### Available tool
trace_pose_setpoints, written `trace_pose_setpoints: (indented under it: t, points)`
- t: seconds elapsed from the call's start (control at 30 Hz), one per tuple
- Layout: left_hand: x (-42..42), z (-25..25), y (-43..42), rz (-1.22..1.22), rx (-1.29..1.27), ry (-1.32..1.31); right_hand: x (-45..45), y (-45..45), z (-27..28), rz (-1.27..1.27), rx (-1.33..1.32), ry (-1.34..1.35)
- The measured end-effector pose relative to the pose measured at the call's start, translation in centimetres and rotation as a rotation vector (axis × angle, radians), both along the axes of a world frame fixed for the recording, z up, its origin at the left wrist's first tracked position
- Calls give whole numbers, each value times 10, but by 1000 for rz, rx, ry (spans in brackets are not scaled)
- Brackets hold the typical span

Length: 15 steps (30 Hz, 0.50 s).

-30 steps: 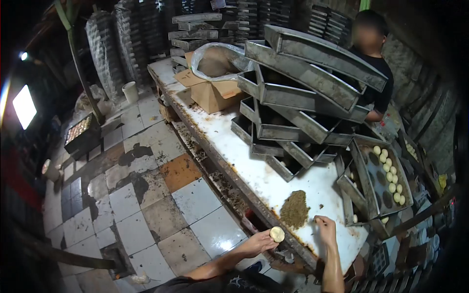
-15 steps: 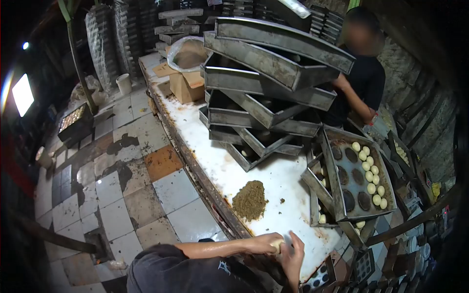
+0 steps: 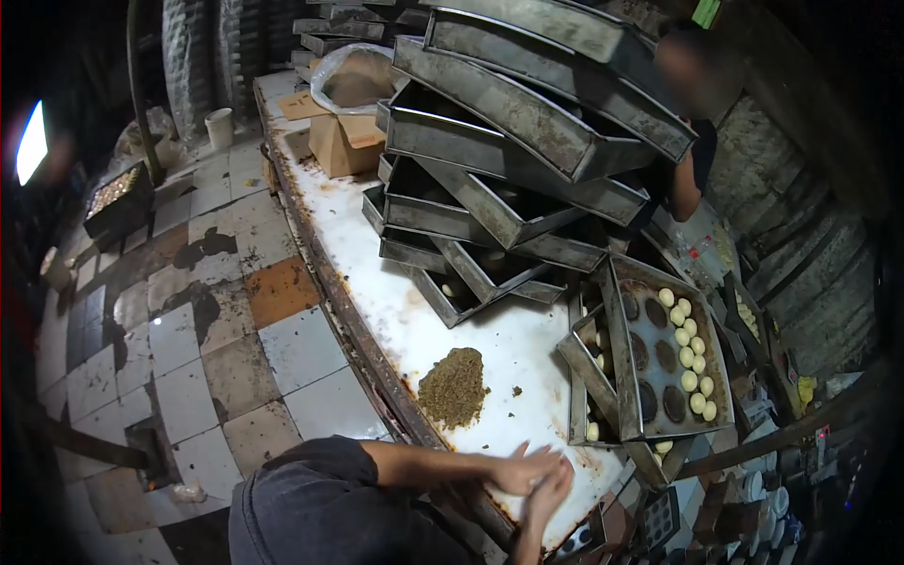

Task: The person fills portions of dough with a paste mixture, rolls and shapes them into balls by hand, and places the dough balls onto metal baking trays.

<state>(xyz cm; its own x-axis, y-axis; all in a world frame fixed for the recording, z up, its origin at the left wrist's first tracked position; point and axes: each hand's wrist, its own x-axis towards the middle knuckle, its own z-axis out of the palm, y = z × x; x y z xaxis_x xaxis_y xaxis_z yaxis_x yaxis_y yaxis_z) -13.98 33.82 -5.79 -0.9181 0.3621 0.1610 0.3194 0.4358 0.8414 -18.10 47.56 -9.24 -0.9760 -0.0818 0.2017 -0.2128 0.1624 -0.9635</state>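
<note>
Over the near end of the white table (image 3: 348, 250), my left hand (image 3: 524, 472) and my right hand (image 3: 554, 485) are pressed together, palms facing. Whatever lies between them is hidden. A heap of brown crumbly filling (image 3: 453, 387) lies on the table, up and left of my hands, with small crumbs beside it. To the right, a metal tray (image 3: 674, 430) holds several pale round dough balls (image 3: 698, 363) along one side and dark round marks on its bottom. More dough balls show in the trays under it.
Long metal trays (image 3: 490, 141) are stacked crosswise at the table's middle. Behind them stands a co-worker (image 3: 686, 184). A cardboard box (image 3: 341, 146) with a plastic bag sits further back. On the tiled floor are a white bucket (image 3: 219, 128) and a dark crate (image 3: 120, 209).
My hands have come together palm to palm; the pale dough piece seen earlier in my left hand is now hidden. Another tray has appeared atop the stack near the co-worker. The view has shifted.
</note>
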Motion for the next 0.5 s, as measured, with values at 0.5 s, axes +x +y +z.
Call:
trace_pose_setpoints:
  t: [0.5]
  points:
    - [114,89,-266,13,507,77,-17,-75,-1,-218,419,304]
